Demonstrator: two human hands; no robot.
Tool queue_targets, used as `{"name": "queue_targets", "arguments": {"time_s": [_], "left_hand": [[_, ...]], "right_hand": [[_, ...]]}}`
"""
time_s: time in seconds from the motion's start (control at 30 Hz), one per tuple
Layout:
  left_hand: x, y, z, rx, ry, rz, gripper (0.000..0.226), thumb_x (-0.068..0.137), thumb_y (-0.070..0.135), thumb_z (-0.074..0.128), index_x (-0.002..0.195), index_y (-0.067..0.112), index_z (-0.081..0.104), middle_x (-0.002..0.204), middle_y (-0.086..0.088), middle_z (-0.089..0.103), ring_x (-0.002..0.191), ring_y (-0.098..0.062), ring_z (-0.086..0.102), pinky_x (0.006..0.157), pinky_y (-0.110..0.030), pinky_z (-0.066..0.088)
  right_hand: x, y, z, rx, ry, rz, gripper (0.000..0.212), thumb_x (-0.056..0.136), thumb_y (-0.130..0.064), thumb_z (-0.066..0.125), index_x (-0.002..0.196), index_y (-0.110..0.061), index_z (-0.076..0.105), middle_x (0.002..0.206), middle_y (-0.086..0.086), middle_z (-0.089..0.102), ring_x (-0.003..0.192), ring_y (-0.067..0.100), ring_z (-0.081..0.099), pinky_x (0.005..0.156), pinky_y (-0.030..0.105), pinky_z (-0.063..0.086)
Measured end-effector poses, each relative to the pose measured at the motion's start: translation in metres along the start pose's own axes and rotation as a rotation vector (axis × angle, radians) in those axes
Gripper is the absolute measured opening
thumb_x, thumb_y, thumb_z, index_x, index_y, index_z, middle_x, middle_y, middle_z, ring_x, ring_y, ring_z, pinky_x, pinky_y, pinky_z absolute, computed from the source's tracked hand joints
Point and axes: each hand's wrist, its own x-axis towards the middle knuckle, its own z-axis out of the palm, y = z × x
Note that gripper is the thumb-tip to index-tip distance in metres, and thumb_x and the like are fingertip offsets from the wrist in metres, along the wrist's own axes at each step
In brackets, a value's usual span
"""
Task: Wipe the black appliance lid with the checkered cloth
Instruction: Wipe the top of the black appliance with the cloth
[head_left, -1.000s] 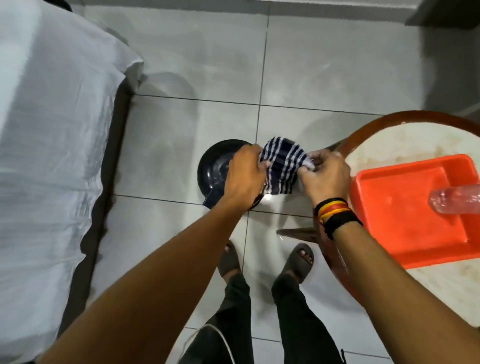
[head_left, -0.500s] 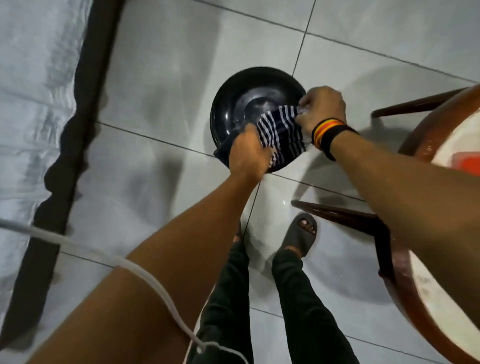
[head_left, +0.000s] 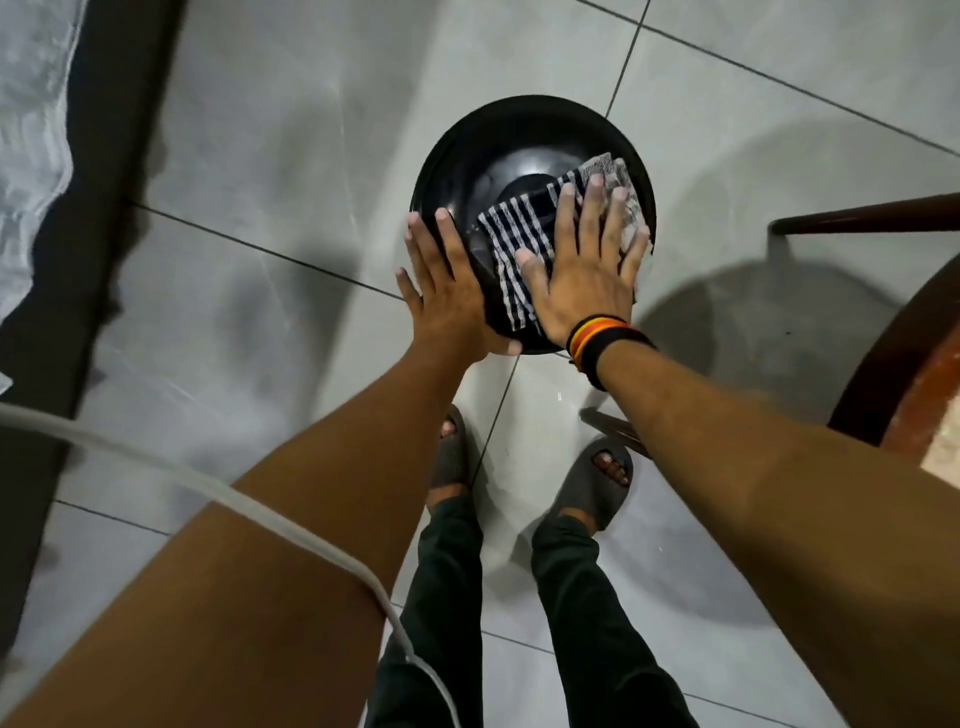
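Note:
The round black appliance lid (head_left: 480, 150) stands on the tiled floor ahead of my feet. The navy-and-white checkered cloth (head_left: 511, 239) lies spread over the lid's right half. My right hand (head_left: 582, 270), with striped bands at the wrist, lies flat on the cloth with fingers spread, pressing it against the lid. My left hand (head_left: 447, 291) rests flat against the lid's near-left rim, fingers apart, bracing it. Part of the cloth is hidden under my right palm.
A white sheet over a dark mattress edge (head_left: 78, 208) runs along the left. A round brown wooden table (head_left: 904, 374) with a leg rail (head_left: 862, 215) stands at the right. A white cable (head_left: 218, 488) crosses my left forearm. My feet in grey sandals (head_left: 597, 483) stand just behind the lid.
Both hands let go of the bunched cloth and flattened out. The right hand now presses the spread cloth on the lid; the left hand moved to the lid's rim. The view tilted further down.

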Motion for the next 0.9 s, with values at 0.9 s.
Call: {"name": "queue_targets", "arguments": {"time_s": [0.9], "left_hand": [[0.011,0.001,0.003,0.019,-0.106,-0.110,0.169,0.058,0.061,0.094,0.157,0.012,-0.034,0.163,-0.021,-0.043,0.152,-0.044,-0.036,0.124,-0.058,-0.014]], "right_hand": [[0.032,-0.013,-0.002,-0.193,-0.044,-0.436,0.063,0.107,-0.044,0.021,0.164,-0.026,0.002,0.174,0.006,0.000,0.160,0.031,-0.002,0.124,0.067,0.004]]}}
